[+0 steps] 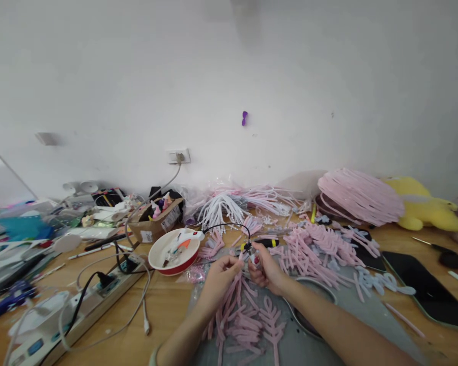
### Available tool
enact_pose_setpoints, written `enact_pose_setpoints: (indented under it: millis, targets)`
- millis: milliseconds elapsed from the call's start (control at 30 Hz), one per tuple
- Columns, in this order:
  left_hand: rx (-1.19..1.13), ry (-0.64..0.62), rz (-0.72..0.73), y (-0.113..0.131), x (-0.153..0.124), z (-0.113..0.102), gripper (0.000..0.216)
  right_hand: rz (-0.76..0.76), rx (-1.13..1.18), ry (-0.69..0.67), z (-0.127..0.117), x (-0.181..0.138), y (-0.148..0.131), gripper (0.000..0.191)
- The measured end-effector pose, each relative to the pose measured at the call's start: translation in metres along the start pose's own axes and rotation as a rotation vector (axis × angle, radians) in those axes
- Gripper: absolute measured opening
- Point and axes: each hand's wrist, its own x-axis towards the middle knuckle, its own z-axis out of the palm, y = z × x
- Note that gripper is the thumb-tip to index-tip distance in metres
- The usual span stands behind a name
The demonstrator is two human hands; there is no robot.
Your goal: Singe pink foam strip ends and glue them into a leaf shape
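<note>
My left hand is closed in a pinch on a thin pink pipe-cleaner piece, just above a heap of pink pipe-cleaner shapes on a grey mat. My right hand is closed round a small tool with a black and yellow body; a black cord arches from it toward the left. The two hands nearly touch at the fingertips.
A red-and-white bowl holding a white glue gun sits left of the hands. A power strip with cables lies at the front left. Pink loops, a yellow plush toy and a dark phone lie right.
</note>
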Motion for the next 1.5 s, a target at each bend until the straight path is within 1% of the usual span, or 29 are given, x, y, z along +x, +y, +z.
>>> enact_pose_setpoints:
  millis: [267,533,667,767,967,1100,1267,1500]
  targets:
    - [0.026,0.031,0.001,-0.004,0.002,-0.003,0.03,-0.008,0.008,-0.019,-0.001,0.001,0.0,0.058]
    - [0.025,0.032,-0.008,-0.01,0.007,-0.003,0.033,-0.02,-0.062,0.021,0.001,0.0,0.003,0.055]
    - [0.026,0.021,-0.029,-0.013,0.01,-0.005,0.035,0.005,-0.081,0.031,0.002,0.0,0.001,0.056]
    - [0.022,0.004,-0.023,-0.012,0.009,-0.006,0.032,0.005,-0.088,0.011,0.003,-0.001,0.0,0.055]
    - [0.033,0.014,-0.028,-0.009,0.004,-0.003,0.031,-0.031,-0.11,-0.021,0.004,-0.003,0.0,0.052]
    - [0.053,-0.007,-0.002,-0.012,0.005,-0.003,0.03,-0.033,-0.125,0.001,0.005,-0.002,0.001,0.05]
    - [0.04,-0.016,-0.006,-0.014,0.006,-0.003,0.028,-0.02,-0.145,0.03,0.006,-0.002,0.002,0.047]
    - [0.059,-0.042,-0.016,-0.006,0.002,-0.002,0.026,-0.028,-0.112,-0.009,0.004,0.0,0.003,0.045]
